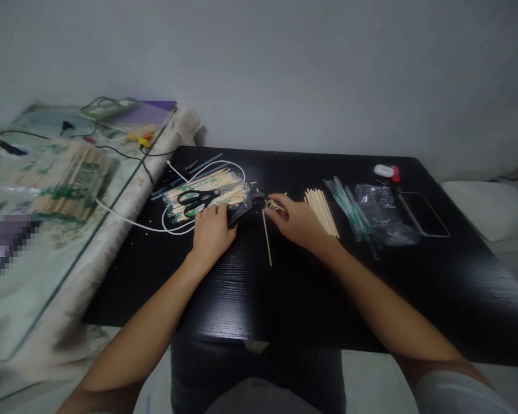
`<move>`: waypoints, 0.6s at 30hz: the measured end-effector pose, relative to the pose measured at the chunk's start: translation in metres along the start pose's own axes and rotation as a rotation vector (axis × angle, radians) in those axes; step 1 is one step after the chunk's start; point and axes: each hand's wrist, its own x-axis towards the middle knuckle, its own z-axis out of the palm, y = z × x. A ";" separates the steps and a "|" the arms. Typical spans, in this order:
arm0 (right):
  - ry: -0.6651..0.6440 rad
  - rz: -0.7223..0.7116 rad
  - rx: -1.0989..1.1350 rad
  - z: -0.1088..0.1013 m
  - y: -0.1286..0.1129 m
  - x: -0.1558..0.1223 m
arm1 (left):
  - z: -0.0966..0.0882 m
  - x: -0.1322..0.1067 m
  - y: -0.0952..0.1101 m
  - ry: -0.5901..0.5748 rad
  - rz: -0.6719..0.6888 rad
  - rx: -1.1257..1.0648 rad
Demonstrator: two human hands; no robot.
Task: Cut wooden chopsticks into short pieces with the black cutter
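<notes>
My left hand (212, 230) is closed around a dark hand tool that looks like cutting pliers (242, 211), its head pointing right. Just right of the tool's head, my right hand (297, 218) is in a pinch, with short pale stick pieces (274, 204) at its fingertips. A long thin wooden stick (267, 240) slants down from those fingertips toward me; whether the fingers grip it or it lies on the table is hard to tell. Black-handled scissors (198, 197) lie on packaged chopsticks (224, 183) beyond my left hand.
Loose wooden sticks (322, 211) lie right of my right hand. Farther right are green-marked wrappers (349, 210), a clear plastic bag (384, 218), a phone (423, 214) and a white case (384, 171). A white cable (133, 223) crosses the black table's (319, 305) left side.
</notes>
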 end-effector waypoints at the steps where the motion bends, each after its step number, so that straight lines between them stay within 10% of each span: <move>1: 0.018 0.012 0.043 -0.002 -0.001 0.000 | 0.000 0.001 -0.001 0.004 -0.011 -0.011; 18: -0.027 -0.029 0.546 0.003 -0.001 -0.001 | -0.001 -0.003 0.001 0.073 0.054 -0.373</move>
